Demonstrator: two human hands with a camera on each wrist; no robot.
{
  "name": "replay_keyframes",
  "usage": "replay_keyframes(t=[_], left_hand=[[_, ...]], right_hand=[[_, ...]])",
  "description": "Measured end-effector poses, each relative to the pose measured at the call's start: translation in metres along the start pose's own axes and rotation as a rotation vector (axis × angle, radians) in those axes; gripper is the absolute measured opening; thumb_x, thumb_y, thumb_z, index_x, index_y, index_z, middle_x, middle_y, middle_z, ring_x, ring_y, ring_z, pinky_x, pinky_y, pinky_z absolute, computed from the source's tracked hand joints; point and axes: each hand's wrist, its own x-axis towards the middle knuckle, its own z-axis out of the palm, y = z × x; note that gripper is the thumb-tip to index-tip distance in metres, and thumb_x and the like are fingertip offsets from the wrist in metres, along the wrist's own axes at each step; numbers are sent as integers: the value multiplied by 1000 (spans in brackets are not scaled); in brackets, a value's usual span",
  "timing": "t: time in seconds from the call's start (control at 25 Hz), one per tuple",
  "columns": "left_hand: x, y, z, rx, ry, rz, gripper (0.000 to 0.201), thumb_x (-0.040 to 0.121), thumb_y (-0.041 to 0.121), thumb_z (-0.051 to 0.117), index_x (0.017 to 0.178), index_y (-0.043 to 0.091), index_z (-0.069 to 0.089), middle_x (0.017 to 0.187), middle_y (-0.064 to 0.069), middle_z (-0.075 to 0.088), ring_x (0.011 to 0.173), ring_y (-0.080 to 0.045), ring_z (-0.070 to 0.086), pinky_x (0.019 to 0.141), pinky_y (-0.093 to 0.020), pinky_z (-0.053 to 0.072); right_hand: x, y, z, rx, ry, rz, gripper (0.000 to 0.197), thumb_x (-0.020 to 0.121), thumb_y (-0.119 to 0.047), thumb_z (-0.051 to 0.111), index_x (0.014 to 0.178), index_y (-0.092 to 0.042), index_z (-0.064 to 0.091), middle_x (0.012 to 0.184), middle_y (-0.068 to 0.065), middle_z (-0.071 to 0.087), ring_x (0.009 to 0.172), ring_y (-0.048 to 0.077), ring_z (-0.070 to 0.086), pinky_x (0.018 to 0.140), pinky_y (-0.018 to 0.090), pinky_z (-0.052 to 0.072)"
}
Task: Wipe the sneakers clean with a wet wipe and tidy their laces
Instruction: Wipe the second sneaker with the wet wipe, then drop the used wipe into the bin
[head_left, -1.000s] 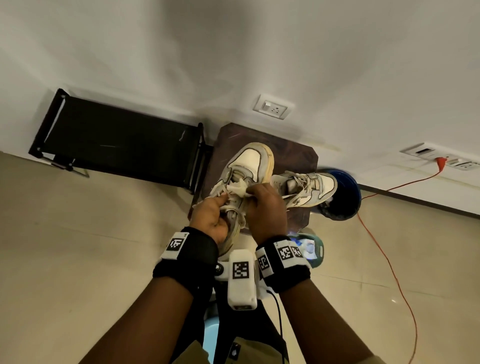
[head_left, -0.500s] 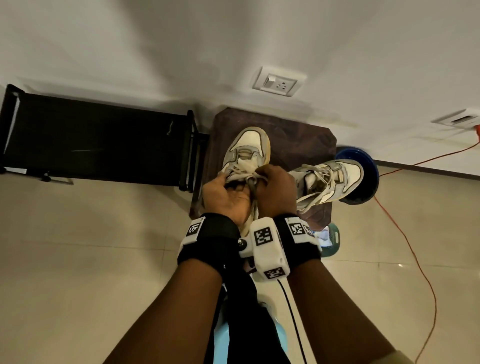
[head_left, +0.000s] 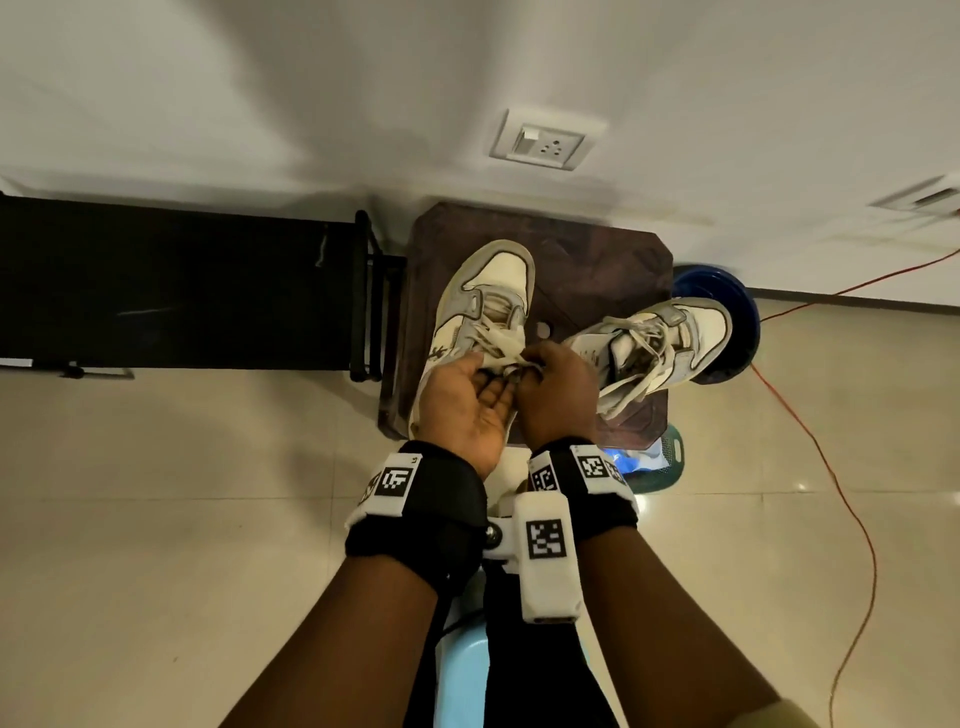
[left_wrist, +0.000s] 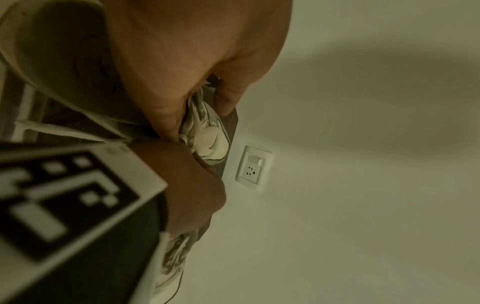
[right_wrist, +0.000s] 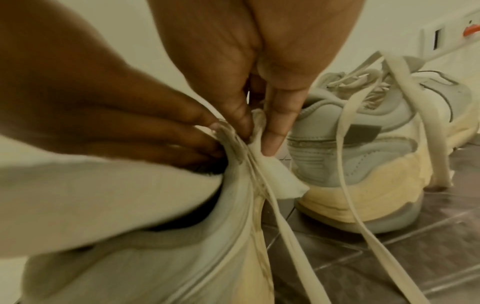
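Observation:
Two worn white-and-grey sneakers stand on a dark brown stool. The left sneaker points away from me and both hands work at its opening. My left hand lies palm up, its fingers curled over the edge of the collar by the eyelets. My right hand pinches a small white wet wipe between thumb and forefinger, together with a flat cream lace, against that same edge. The right sneaker sits apart with its laces loose and trailing.
A black metal rack stands left of the stool. A blue round object sits behind the right sneaker. A green basket is on the tiled floor near my right wrist. An orange cable runs across the floor at the right. A wall socket is straight ahead.
My left hand has turned palm up and slid its fingers to the collar of the left sneaker. The right hand stays pinched at the laces. The head view has shifted slightly.

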Motion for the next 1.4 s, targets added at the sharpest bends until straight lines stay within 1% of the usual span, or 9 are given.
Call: replay_keyframes(t=[0.16,0.36,0.52,0.64,0.8,0.92,1.0,1.16,1.4], left_hand=[[-4,-14,1,230,47,122,23,92,8,50,108,3,65,101,-13,68,95,-23,65,82,-30,53],[-5,-45,-15,543,199,384,21,85,8,56,87,25,68,103,-9,70,100,-26,66,91,-48,53],[-25,-88,-7,722,113,501,22,87,4,55,83,23,65,85,-8,69,81,-23,65,71,-40,55],[-26,-135,5,863,65,549,21,86,6,58,83,26,65,89,-5,71,78,-17,66,62,-29,50],[-14,-202,22,993,49,542,16,89,10,56,92,22,66,94,-1,70,83,-16,67,63,-24,49],[10,-254,39,1098,57,506,18,85,11,57,83,27,65,92,-1,70,86,-20,66,74,-35,55],[31,-285,52,1217,41,451,16,83,11,57,79,26,64,90,-3,70,88,-25,67,81,-42,55],[78,-327,91,1579,-60,420,16,83,9,57,96,15,63,98,-9,69,96,-30,64,87,-41,52],[173,-362,165,2083,-160,515,36,86,16,55,121,21,50,113,-8,65,104,-31,61,89,-41,50]], right_hand=[[-16,7,-7,50,127,59,21,83,-11,57,100,-12,69,97,7,70,90,23,63,75,30,48],[-39,39,-28,258,110,61,24,83,-5,59,105,-14,64,101,3,70,91,17,64,80,29,51],[-51,84,-46,491,55,90,20,79,-2,58,93,-11,69,84,3,70,74,20,67,65,43,58],[-53,124,-74,727,-36,235,24,79,8,55,81,-9,71,77,7,69,70,23,67,63,40,59],[-47,180,-124,984,-62,422,17,86,-1,59,73,-4,69,73,14,67,68,23,66,59,28,56],[-34,237,-158,844,11,395,2,81,-1,69,81,-2,68,73,10,67,68,22,65,63,27,56],[-19,276,-171,709,49,382,16,75,4,71,85,-8,66,79,7,68,74,20,64,69,25,54],[25,336,-186,418,55,410,16,73,4,67,81,-9,72,83,10,71,78,21,65,68,20,46],[130,415,-165,281,-57,521,13,60,-25,68,70,-25,60,81,8,70,72,32,68,70,44,58]])
